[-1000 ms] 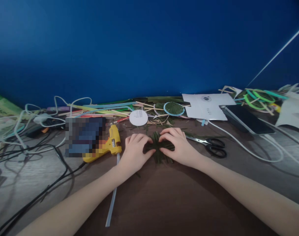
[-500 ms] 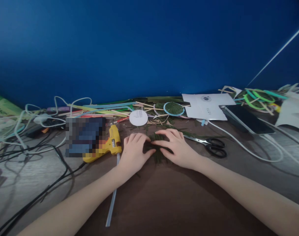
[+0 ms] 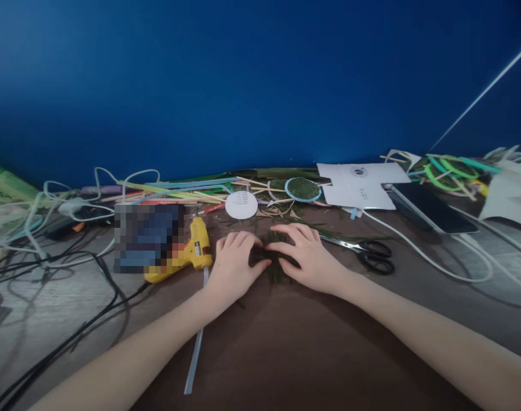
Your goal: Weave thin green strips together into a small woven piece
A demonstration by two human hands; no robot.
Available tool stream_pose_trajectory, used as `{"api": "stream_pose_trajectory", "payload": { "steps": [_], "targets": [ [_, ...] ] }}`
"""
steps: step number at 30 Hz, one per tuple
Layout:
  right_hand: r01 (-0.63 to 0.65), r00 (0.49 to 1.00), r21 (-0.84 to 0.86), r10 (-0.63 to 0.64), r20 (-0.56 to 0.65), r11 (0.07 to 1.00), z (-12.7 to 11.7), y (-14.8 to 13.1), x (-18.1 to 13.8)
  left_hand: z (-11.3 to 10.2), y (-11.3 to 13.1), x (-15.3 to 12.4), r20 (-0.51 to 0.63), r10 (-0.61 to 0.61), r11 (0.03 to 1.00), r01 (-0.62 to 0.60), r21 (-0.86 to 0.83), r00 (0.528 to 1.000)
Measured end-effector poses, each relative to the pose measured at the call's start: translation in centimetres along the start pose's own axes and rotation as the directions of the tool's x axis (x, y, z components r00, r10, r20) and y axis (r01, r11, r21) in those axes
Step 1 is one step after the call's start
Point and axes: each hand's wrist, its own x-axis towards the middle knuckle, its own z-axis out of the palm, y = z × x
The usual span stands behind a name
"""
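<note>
In the head view my left hand (image 3: 236, 260) and my right hand (image 3: 305, 257) face each other low over the brown table. Between their fingertips lies a small heap of dark green needle-like leaves (image 3: 276, 273). The fingers of my right hand are spread and curved, with the tips at the heap's right edge. My left hand has its fingers bent side by side and its thumb held apart, touching the left edge of the heap. Neither hand is closed round the leaves. The fingers partly hide the heap.
A yellow glue gun (image 3: 199, 244) with a clear glue stick lies left of my hands, by a blurred-out dark device (image 3: 147, 237). Black-handled scissors (image 3: 374, 249), a phone (image 3: 436, 208) and white card (image 3: 357, 188) are on the right. Craft sticks, rings and cables line the blue wall.
Almost nothing differs. My right fingertips have shifted very slightly; both hands stay at the green heap.
</note>
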Motion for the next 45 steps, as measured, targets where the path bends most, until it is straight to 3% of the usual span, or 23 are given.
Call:
{"api": "stream_pose_trajectory", "payload": {
  "steps": [26,45],
  "targets": [
    [0.119,0.992,-0.257,-0.127,-0.014,0.959,-0.53,-0.40,0.19,0.00,0.06,0.04,-0.005,-0.020,1.000,0.020,0.013,1.000],
    [0.102,0.994,-0.193,-0.106,-0.008,0.976,-0.15,-0.08,0.03,-0.36,0.31,-0.03,0.007,-0.009,1.000,0.009,-0.029,1.000]
  ]
}}
